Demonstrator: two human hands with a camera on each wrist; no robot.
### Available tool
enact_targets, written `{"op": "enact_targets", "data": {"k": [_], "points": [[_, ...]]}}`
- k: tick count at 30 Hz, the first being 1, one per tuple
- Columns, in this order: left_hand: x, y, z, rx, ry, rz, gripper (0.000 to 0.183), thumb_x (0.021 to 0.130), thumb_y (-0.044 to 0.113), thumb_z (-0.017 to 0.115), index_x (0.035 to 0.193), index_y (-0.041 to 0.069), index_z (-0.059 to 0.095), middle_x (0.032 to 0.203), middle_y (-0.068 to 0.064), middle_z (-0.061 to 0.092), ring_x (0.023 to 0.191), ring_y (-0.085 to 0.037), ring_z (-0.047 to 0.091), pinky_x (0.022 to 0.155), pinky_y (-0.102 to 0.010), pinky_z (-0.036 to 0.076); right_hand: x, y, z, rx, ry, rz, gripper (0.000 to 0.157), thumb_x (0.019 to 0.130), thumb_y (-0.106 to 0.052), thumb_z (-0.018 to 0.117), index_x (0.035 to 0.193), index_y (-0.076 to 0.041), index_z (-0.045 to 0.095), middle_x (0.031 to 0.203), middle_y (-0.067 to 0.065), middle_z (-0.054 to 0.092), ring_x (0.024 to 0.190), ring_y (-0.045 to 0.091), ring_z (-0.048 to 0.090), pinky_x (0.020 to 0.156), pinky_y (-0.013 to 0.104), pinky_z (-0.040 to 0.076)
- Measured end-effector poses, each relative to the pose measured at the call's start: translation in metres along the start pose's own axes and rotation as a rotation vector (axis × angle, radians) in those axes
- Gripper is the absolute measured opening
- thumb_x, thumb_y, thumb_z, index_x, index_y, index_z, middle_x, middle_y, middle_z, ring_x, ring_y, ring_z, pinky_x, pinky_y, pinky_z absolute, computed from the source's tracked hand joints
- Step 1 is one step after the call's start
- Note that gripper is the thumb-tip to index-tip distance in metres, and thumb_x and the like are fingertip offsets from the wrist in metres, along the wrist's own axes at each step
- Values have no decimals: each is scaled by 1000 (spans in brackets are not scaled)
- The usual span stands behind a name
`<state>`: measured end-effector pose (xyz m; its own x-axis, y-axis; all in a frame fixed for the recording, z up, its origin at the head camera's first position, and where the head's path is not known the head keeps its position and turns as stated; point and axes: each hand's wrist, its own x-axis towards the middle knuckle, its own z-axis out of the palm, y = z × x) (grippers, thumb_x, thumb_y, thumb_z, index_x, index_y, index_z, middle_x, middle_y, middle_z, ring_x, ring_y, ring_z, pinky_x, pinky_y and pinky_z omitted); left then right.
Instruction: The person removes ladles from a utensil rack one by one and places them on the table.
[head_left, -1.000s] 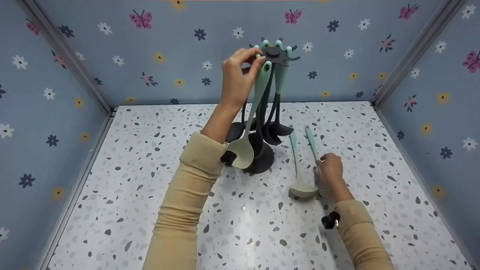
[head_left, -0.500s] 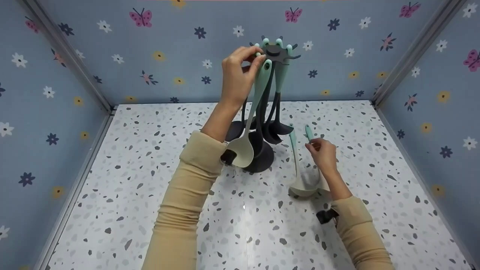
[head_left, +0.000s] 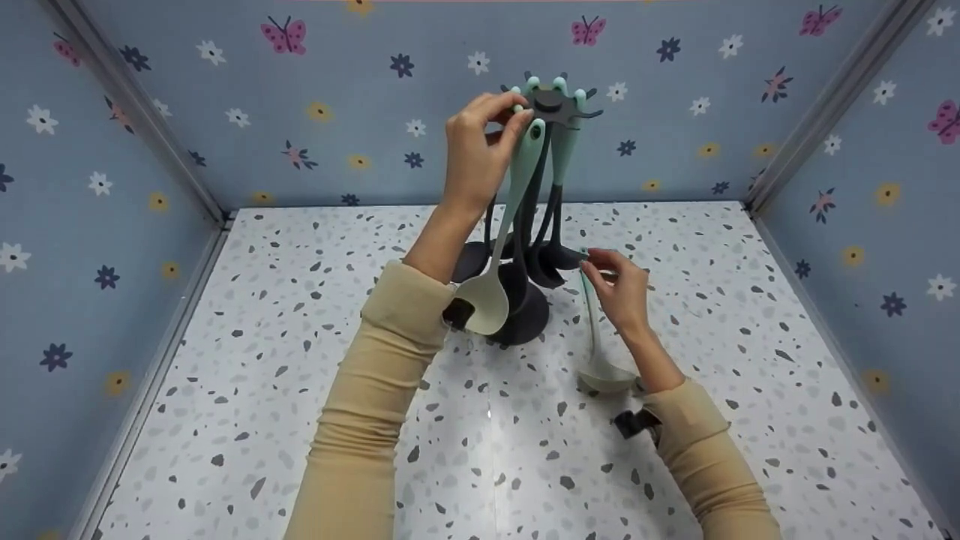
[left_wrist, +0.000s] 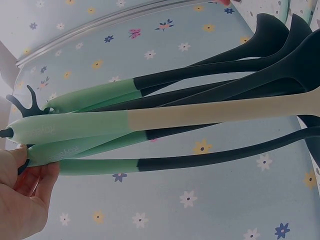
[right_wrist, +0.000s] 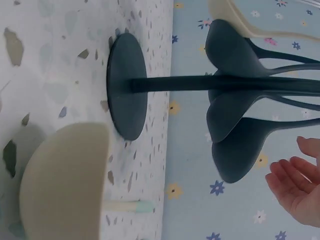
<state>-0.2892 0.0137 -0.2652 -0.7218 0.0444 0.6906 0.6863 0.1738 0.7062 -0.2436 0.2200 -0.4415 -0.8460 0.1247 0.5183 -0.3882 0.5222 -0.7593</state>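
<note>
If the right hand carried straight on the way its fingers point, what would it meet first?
For the right hand, probably the nearest dark utensil hanging from the black stand; the gap in depth is hard to judge.

The left arm [head_left: 367, 390] slants up toward the utensil stand [head_left: 549, 100] from its near left side, and the left hand [head_left: 475, 150] pinches at the stand's top between thumb [head_left: 513, 133] and fingers [head_left: 497, 106]. The right arm [head_left: 705, 450] angles inward from the near right, and the right hand [head_left: 621, 292], palm partly visible, hovers just right of the stand, well below its top, thumb spread from gently bent fingers [right_wrist: 290, 181].
</note>
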Motion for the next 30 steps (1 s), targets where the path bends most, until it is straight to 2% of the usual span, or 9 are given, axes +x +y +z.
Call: {"op": "enact_targets", "data": {"k": [8, 12, 21, 30], "points": [[-2, 1, -3, 31, -6, 44, 18, 86, 15, 58, 91, 0, 66, 85, -6, 59, 79, -9, 57, 65, -18, 50, 4, -47, 10, 130, 33, -67, 19, 81, 4, 61, 98, 12, 60, 92, 25, 61, 81, 30, 61, 70, 30, 51], [-2, 2, -3, 28, -10, 37, 18, 86, 15, 58, 91, 0, 66, 85, -6, 59, 79, -10, 56, 65, -18, 50, 8, -54, 18, 172, 34, -59, 20, 81, 5, 60, 99, 13, 59, 94, 24, 61, 82, 28, 61, 70, 28, 51], [-1, 2, -2, 25, -9, 12, 17, 85, 13, 59, 91, -1, 65, 84, -8, 59, 79, -12, 57, 66, -18, 50, 17, -54, 33, 288, 9, -14, 25, 81, 4, 60, 102, 16, 57, 97, 28, 59, 87, 35, 59, 74, 28, 51], [-8, 36, -10, 24, -6, -13, 13, 85, 4, 58, 89, -7, 63, 82, -12, 59, 79, -16, 58, 67, -19, 50, 23, -58, 40, 320, 9, 29, 25, 82, 4, 59, 104, 15, 57, 98, 28, 59, 90, 34, 59, 77, 32, 50]]}}
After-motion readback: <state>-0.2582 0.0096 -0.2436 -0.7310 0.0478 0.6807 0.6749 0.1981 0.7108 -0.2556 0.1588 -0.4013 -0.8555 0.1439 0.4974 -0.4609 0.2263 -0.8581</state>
